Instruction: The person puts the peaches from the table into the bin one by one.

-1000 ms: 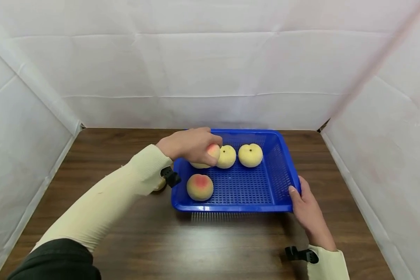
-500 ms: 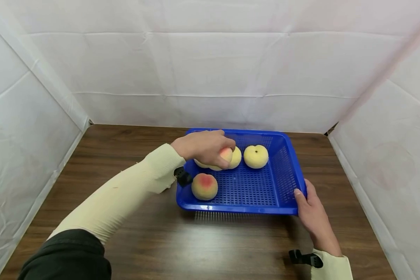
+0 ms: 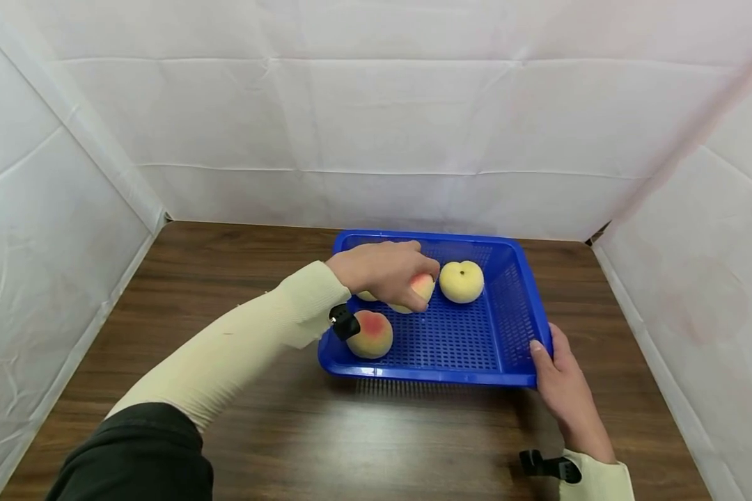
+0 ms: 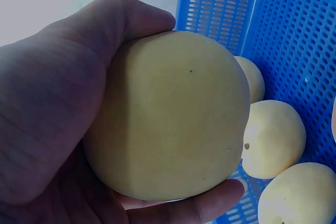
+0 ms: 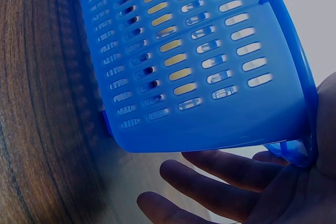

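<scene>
My left hand (image 3: 388,270) holds a peach (image 4: 168,116) from above, thumb and fingers spread round its sides, over the left half of the blue plastic basket (image 3: 439,376). Close beside it sits a pale yellow peach (image 3: 461,282). Another peach with a red blush (image 3: 371,335) lies in the front left corner, partly behind my wrist strap. Further peaches (image 4: 275,139) show beneath the held one in the left wrist view; from the head they are mostly hidden by my hand. My right hand (image 3: 567,393) grips the basket's front right corner, thumb over the rim.
The basket stands on a dark wooden table (image 3: 363,445) near the white back wall (image 3: 376,125). White sheeting also closes off the left side (image 3: 44,229) and the right side (image 3: 695,278). My left sleeve (image 3: 232,348) crosses the table's left part.
My left hand has shifted right over the basket, still holding the peach. My right hand keeps its grip on the corner. The whole head view has drifted slightly.
</scene>
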Action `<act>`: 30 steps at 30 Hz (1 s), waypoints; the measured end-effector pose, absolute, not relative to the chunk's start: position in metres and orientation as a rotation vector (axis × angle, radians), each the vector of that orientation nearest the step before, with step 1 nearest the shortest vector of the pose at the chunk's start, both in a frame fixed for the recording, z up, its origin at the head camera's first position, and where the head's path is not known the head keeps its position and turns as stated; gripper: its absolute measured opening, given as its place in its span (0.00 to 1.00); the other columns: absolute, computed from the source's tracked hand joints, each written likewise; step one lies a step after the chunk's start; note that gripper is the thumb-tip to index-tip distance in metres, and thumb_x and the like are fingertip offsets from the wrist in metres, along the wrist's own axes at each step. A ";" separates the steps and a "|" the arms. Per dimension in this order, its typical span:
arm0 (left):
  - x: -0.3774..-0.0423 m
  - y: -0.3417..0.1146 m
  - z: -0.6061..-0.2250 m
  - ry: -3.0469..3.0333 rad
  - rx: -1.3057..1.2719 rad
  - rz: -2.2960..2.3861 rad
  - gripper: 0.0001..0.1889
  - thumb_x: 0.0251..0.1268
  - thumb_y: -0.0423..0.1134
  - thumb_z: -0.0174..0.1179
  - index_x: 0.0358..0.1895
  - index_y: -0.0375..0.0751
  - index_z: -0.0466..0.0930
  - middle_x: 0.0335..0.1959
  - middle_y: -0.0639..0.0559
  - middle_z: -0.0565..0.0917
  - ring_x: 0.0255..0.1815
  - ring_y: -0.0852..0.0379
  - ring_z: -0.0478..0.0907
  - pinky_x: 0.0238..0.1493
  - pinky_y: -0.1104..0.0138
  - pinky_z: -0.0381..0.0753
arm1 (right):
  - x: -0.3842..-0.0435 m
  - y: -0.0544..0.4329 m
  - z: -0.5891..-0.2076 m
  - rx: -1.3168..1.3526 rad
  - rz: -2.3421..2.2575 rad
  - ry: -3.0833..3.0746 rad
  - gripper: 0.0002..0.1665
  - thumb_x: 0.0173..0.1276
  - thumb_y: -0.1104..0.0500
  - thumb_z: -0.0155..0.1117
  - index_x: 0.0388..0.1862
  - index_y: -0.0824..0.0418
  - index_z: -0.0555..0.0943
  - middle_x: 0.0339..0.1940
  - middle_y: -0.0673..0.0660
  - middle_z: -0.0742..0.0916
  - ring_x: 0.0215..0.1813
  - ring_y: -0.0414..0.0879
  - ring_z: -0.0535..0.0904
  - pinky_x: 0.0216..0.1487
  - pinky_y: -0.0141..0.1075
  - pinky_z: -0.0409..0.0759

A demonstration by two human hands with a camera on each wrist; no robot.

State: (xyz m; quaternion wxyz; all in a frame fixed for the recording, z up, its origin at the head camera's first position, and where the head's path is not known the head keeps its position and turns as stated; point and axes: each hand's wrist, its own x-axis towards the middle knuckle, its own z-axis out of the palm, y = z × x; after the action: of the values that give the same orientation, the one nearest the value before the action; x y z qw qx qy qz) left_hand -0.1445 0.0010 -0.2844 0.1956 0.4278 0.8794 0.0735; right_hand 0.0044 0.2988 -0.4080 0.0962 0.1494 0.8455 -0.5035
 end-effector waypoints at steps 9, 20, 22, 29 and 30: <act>-0.141 0.008 -0.287 2.436 1.244 0.186 0.22 0.67 0.53 0.63 0.63 0.57 0.80 0.50 0.51 0.78 0.47 0.55 0.76 0.36 0.66 0.76 | 0.003 0.299 -0.408 0.441 -1.484 2.505 0.40 0.87 0.43 0.32 0.88 0.56 0.36 0.83 0.72 0.59 0.76 0.69 0.63 0.75 0.73 0.60; -0.140 0.017 -0.294 2.387 1.266 0.157 0.21 0.66 0.51 0.66 0.62 0.60 0.80 0.50 0.50 0.76 0.48 0.56 0.74 0.38 0.68 0.75 | 0.002 0.297 -0.407 0.444 -1.478 2.509 0.40 0.87 0.43 0.32 0.88 0.55 0.36 0.83 0.72 0.59 0.77 0.69 0.63 0.75 0.73 0.59; -0.140 0.018 -0.296 2.372 1.277 0.167 0.21 0.66 0.51 0.66 0.62 0.59 0.80 0.50 0.50 0.76 0.49 0.56 0.74 0.39 0.68 0.75 | 0.002 0.297 -0.407 0.442 -1.480 2.511 0.40 0.87 0.44 0.32 0.88 0.56 0.37 0.83 0.72 0.60 0.76 0.69 0.63 0.75 0.73 0.59; -0.138 0.020 -0.303 2.336 1.308 0.198 0.21 0.67 0.52 0.68 0.61 0.58 0.81 0.52 0.50 0.76 0.50 0.55 0.74 0.44 0.68 0.76 | 0.002 0.298 -0.408 0.431 -1.496 2.508 0.39 0.87 0.44 0.32 0.88 0.57 0.37 0.83 0.72 0.60 0.76 0.68 0.64 0.75 0.71 0.61; -0.138 0.020 -0.304 2.332 1.309 0.199 0.20 0.67 0.52 0.68 0.61 0.58 0.81 0.53 0.50 0.76 0.51 0.55 0.74 0.44 0.67 0.77 | 0.003 0.298 -0.408 0.428 -1.496 2.510 0.39 0.87 0.44 0.32 0.87 0.57 0.38 0.83 0.72 0.60 0.76 0.68 0.64 0.75 0.71 0.62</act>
State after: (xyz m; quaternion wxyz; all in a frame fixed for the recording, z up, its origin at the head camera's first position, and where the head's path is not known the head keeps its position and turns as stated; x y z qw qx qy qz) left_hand -0.1382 0.0198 -0.3038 0.2277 0.4753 0.8468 0.0721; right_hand 0.0027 0.2980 -0.4085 0.0940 0.1444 0.8461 -0.5044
